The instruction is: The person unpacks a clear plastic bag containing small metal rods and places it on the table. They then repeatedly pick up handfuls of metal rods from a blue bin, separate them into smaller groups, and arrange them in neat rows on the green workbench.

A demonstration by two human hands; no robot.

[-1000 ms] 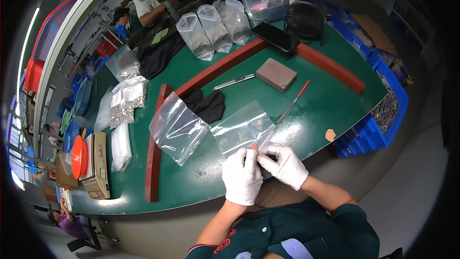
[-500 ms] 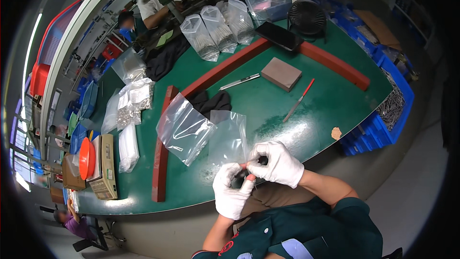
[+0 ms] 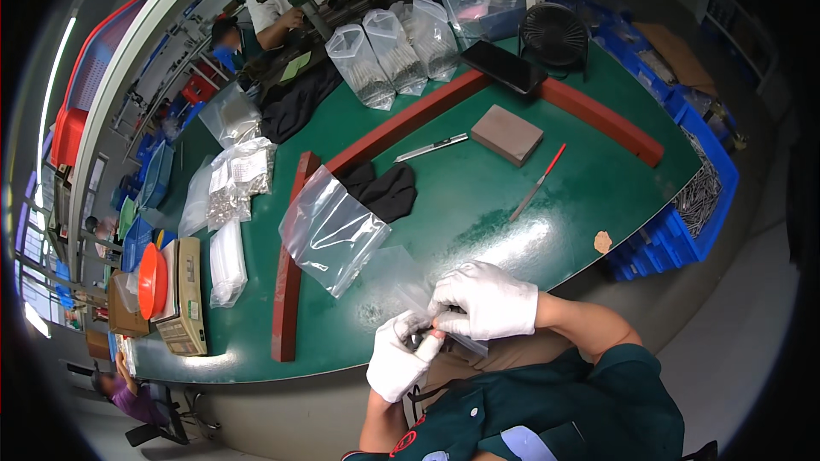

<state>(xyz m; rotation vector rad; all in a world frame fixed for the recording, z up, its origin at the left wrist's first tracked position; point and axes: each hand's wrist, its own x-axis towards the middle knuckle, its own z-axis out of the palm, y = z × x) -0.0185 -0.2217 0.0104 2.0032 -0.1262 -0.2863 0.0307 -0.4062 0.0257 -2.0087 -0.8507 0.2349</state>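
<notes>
Both hands wear white gloves with bare fingertips showing, and they meet at the table's near edge. My left hand [image 3: 399,357] is closed, its thumb and fingers pinching a clear plastic bag [image 3: 395,273]. Against it, my right hand [image 3: 489,300] is closed on the same bag from the right. Part of the bag lies on the green table, and a piece of it hangs below my right hand. Just beyond lies another clear zip bag [image 3: 331,230], partly over a red bar [image 3: 286,303]. Whether anything small sits between the fingertips is hidden.
Past my hands lie a red-handled file [image 3: 540,179], a brown block [image 3: 507,134], a utility knife [image 3: 431,148] and a black cloth [image 3: 389,192]. Filled bags [image 3: 359,68] and a fan [image 3: 553,37] stand at the back. A scale [image 3: 181,299] is left; a blue bin [image 3: 713,196] holds metal parts right.
The flat bag has been drawn toward me and folded, and part now hangs under my right hand. Both hands have come lower and closer together, with the right wrapped further over the bag.
</notes>
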